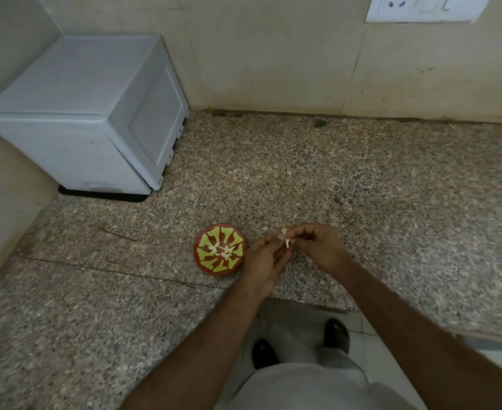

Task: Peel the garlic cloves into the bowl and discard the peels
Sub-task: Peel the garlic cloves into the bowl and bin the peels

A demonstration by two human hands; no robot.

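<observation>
While peeling goes on above the counter's front edge, items stand as follows.
Clove [285, 235]: one, held up between both hands just right of the bowl, so a peeled clove drops in easily; skin partly lifted.
Left hand [266, 261]: fingers curled, pinching the clove from below.
Right hand [318, 247]: fingertips pinching the skin, likely to pull it.
Bowl [220, 249]: one, red and yellow, near the front edge; about five pale cloves inside.
Counter [303, 179]: speckled stone.
Box [90, 113]: one, white, back left corner.
Peels: none clearly seen lying loose.
</observation>
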